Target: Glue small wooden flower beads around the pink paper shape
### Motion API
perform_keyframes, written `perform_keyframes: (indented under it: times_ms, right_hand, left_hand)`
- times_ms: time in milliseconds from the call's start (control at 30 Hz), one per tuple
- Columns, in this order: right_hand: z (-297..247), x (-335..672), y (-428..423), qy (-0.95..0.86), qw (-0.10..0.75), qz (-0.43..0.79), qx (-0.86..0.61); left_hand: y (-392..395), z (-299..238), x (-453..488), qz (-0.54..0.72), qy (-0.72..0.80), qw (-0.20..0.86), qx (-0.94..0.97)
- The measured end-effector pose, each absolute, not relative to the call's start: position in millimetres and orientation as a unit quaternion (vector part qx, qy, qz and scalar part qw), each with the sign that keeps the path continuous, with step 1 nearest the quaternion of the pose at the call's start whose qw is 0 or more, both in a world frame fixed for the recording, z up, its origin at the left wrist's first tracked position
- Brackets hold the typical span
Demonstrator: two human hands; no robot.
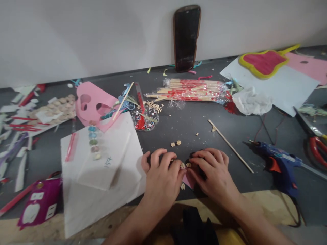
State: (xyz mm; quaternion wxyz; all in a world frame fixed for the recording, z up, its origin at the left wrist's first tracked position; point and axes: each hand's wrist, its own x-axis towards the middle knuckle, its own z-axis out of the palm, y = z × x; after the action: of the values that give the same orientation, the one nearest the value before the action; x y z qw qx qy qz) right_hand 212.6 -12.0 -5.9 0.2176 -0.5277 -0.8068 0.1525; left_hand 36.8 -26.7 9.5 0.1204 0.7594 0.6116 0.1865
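Observation:
Close together at the front of the dark table, my left hand [162, 175] and my right hand [214, 172] have their fingers curled inward. A small flower-shaped cluster of pale wooden pieces [182, 165] sits at my left thumb and index finger. Another such wooden flower [188, 165] is at the fingertips of my right hand. Beneath the hands shows part of a pink paper piece [189, 179], mostly covered. One more wooden flower [183, 186] lies just below, and two others [175, 143] lie beyond my fingers.
A thin wooden stick [231, 146] and a blue glue gun [278, 160] lie to the right, near red-handled scissors [315, 136]. White paper [130, 146] lies left. Behind are a bag of sticks [191, 90], loose wooden bits [154, 106] and an upright phone [187, 39].

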Motion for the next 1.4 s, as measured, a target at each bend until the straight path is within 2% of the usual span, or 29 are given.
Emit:
perform_keyframes:
  times_ms: [500,1400]
  right_hand:
    - [-4.9,212.8,-10.3,-0.801,0.219,0.17,-0.53]
    - [-5.5,214.0,-10.5,-0.806,0.221,0.178,-0.52]
  left_hand:
    - [-27.1,-1.3,32.6,0.198,0.579,0.163,0.774]
    - [-29.0,-1.6,35.0,0.208,0.597,0.147,0.76]
